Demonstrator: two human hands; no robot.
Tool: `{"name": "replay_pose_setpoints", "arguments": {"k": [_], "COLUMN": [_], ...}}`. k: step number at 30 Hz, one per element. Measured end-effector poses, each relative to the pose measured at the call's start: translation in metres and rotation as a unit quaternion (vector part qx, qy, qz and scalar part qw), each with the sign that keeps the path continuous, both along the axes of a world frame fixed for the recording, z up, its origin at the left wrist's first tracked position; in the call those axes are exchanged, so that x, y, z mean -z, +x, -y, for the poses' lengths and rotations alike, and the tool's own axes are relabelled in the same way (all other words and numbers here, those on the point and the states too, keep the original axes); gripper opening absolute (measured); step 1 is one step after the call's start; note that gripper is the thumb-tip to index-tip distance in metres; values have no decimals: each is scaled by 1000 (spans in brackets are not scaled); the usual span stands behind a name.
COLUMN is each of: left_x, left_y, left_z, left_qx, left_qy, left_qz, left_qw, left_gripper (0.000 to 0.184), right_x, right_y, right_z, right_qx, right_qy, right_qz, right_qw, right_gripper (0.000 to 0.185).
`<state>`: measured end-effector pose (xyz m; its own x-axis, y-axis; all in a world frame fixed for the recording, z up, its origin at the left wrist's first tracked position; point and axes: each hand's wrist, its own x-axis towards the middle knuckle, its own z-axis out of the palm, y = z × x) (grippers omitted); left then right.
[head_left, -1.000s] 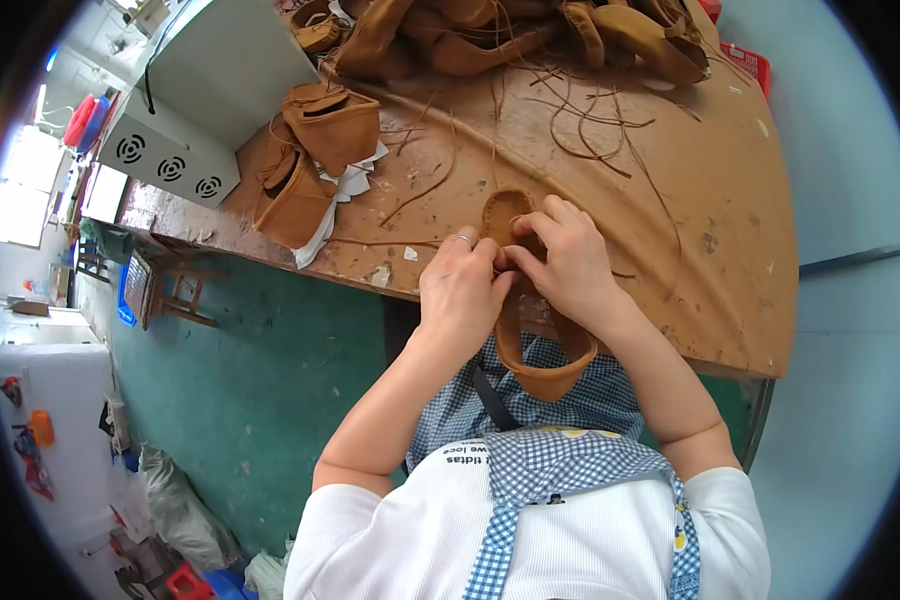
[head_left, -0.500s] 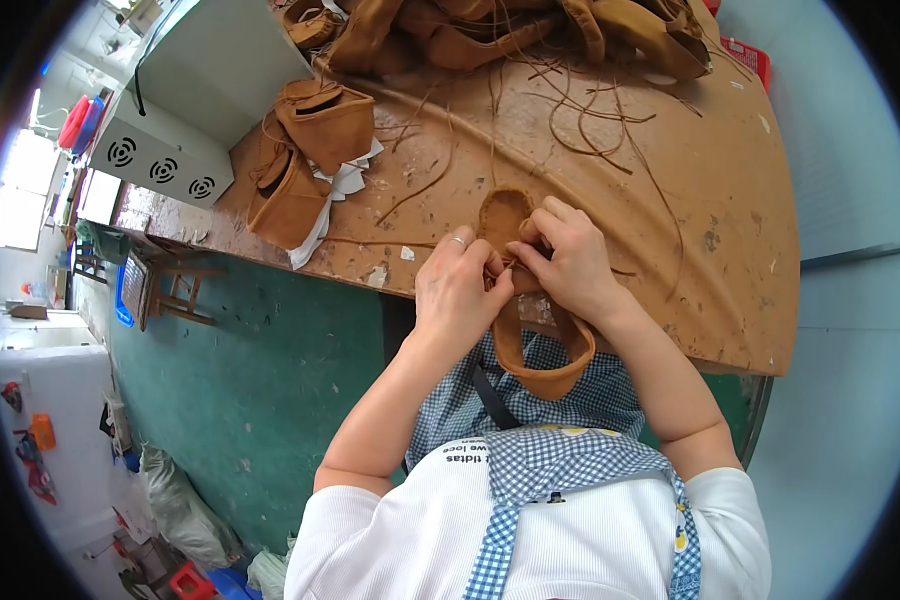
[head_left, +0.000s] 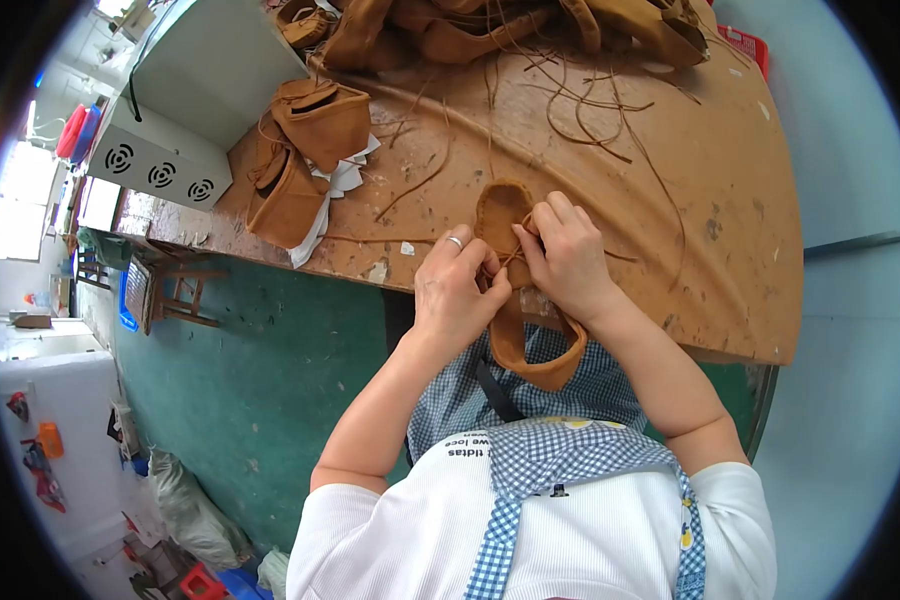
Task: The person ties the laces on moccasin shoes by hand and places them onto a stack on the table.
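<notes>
A tan suede moccasin lies at the table's front edge, its toe pointing away from me and its open collar hanging over the edge toward my lap. My left hand, with a ring on one finger, is closed in a pinch on a thin brown lace at the middle of the shoe. Opposite it, my right hand also pinches the lace between thumb and forefinger. The lace crosses between both hands; whether it forms a knot is too small to tell.
Finished-looking tan shoes sit on white paper at the left, beside a grey metal box with round vents. A heap of brown suede shoes covers the back. Loose laces trail over the table. A wooden stool stands on the green floor.
My right hand has shifted slightly up and left, drawing the lace. The collar of the moccasin has swung a little left and up.
</notes>
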<state>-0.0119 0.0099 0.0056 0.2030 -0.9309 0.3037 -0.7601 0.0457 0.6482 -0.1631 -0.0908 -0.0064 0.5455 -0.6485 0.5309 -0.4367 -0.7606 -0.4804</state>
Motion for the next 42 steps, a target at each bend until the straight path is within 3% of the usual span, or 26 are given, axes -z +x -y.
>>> {"name": "replay_pose_setpoints", "arguments": {"k": [4, 7, 12, 16, 19, 23, 32, 42], "left_x": [-1, -7, -9, -15, -13, -12, -10, -7], "left_y": [-2, -7, -16, -21, -19, -15, -12, -10], "left_z": [-1, -10, -17, -15, -11, -13, -14, -14], "left_qx": [-8, -27, -73, -108, -131, -125, -131, -122], "left_qy": [11, 40, -7, 21, 55, 64, 72, 74], "left_qz": [-3, -48, -102, -148, -179, -203, -214, -224], "left_qw": [1000, 998, 992, 983, 974, 969, 965, 964], "left_gripper": [18, 19, 36, 45, 46, 46, 47, 49], "right_x": [0, -14, -19, -36, -36, -31, -33, -35], "right_y": [-1, -17, -42, -51, -46, -45, -35, -35], "right_z": [2, 13, -3, -17, -15, -12, -7, -5], "right_qx": [7, -43, -6, -79, -62, -44, -98, -109], "right_qy": [7, 217, 334, 251, 136, 135, -1, 119], "right_qz": [5, 18, 177, 117, 0, 10, -76, -55], "right_qw": [1000, 975, 926, 958, 989, 990, 992, 985], "right_gripper": [20, 21, 25, 28, 24, 17, 17, 17]}}
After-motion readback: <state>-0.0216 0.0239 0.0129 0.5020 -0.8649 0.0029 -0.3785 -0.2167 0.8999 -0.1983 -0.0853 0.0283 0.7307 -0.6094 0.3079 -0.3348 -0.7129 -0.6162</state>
